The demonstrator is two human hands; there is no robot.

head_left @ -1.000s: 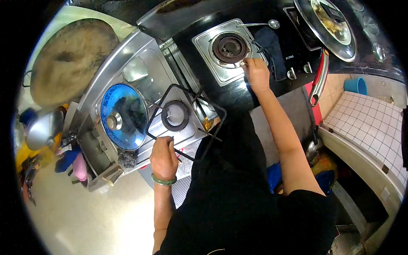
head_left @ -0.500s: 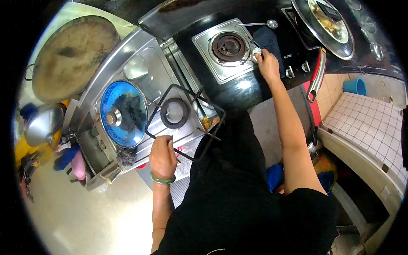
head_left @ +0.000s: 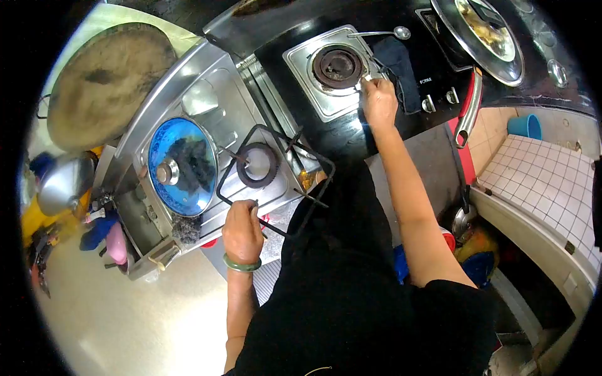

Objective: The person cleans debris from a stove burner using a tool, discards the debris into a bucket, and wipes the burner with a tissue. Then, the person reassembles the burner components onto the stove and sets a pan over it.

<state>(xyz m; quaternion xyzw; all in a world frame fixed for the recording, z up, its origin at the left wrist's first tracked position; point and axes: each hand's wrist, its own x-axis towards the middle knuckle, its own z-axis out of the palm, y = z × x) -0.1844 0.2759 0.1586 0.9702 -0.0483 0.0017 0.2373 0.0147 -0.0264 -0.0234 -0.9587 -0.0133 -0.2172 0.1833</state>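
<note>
A black metal pan support [head_left: 330, 168] is held at its lower left corner by my left hand [head_left: 243, 235], its fingers closed on the frame. It is over the steel drainboard [head_left: 216, 78], and a dark ring [head_left: 257, 165] shows through it. My right hand [head_left: 380, 103] is pinched at the right edge of the stove burner [head_left: 338, 66], by the steel plate [head_left: 304, 70] around it. A bit of white wad [head_left: 364, 82] shows at the fingertips, mostly hidden. A dark cloth [head_left: 399, 67] lies just right of that hand, near a metal spoon [head_left: 401, 33].
A blue bowl under a glass lid [head_left: 202, 188] stands on the drainboard. Left of it is a round wooden board [head_left: 103, 84]. At the right, a pan's red-and-steel handle [head_left: 469, 106] juts past the stove edge, near the control knobs [head_left: 428, 104].
My right hand has moved left and slightly down along the burner plate's edge, and the white wad is now more hidden. My left hand and the pan support have barely shifted.
</note>
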